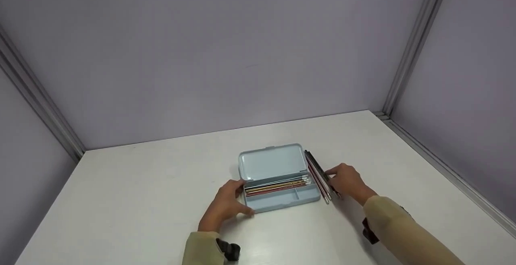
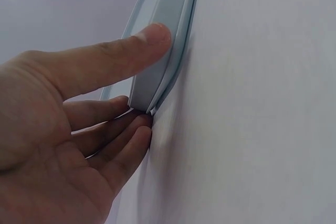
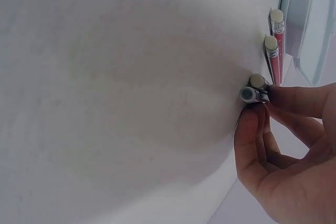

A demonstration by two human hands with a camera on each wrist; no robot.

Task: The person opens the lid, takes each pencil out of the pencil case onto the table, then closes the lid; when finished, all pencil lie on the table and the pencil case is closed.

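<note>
1. One pale blue pencil case (image 1: pixel 278 180) lies open on the white table (image 1: pixel 141 200), its lid (image 1: pixel 271 161) folded back away from the person and lying flat
2. Inside the case, along the hinge side of the tray, a row of pencils (image 1: pixel 276 187) lies lengthwise; about four can be made out from the head view (yellowish ones and a red one), though the exact count is hard to tell, and their white eraser ends point to the right
3. The left hand (image 1: pixel 226 205) holds the left end of the case: in the left wrist view the thumb (image 2: pixel 113 59) presses along the end wall of the case (image 2: pixel 160 61) while the other fingers (image 2: pixel 118 140) lie nearly straight against its corner and the table
4. Just beside the right end of the case a loose bunch of pencils and pens (image 1: pixel 319 176) lies on the table, running from the lid's corner towards the person
5. In the right wrist view four ends of that bunch show: two red pencils (image 3: pixel 276 51) with pale erasers lying free, plus one eraser-tipped pencil and one dark-capped pen
6. The right hand (image 1: pixel 347 182) pinches those last two (image 3: pixel 253 88) between thumb and fingertips, close to the table
7. Two beige sleeves (image 1: pixel 397 224) cover the forearms
</note>
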